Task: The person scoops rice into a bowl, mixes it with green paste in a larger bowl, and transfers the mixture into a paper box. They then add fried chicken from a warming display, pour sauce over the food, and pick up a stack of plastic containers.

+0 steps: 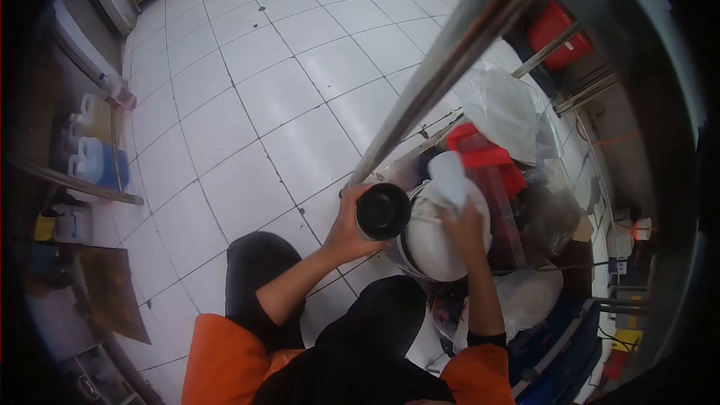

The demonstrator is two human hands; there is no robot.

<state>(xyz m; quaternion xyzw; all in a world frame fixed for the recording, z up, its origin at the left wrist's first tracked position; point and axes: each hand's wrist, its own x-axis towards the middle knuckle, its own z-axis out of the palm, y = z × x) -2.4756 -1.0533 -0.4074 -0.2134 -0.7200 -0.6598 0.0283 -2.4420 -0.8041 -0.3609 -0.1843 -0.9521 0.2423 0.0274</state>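
Observation:
My left hand (349, 229) is wrapped round the side of a round black cup (383, 211), whose dark inside faces up toward me. Just right of it, my right hand (465, 229) is closed on a blurred white piece (448, 178); I cannot tell whether it is cloth, paper or plastic. That hand is over a white rounded container (435, 251) on the floor, with more white material at its top. Behind the container lies a bright red item (487, 156) beside a clear plastic bag (510, 116).
A metal leg (420, 90) slants down to the floor in front of me. Jugs with blue liquid (101, 165) and yellowish liquid (96, 118) stand at the left. A brown panel (112, 292) leans below them. At the far right is a red container (559, 36).

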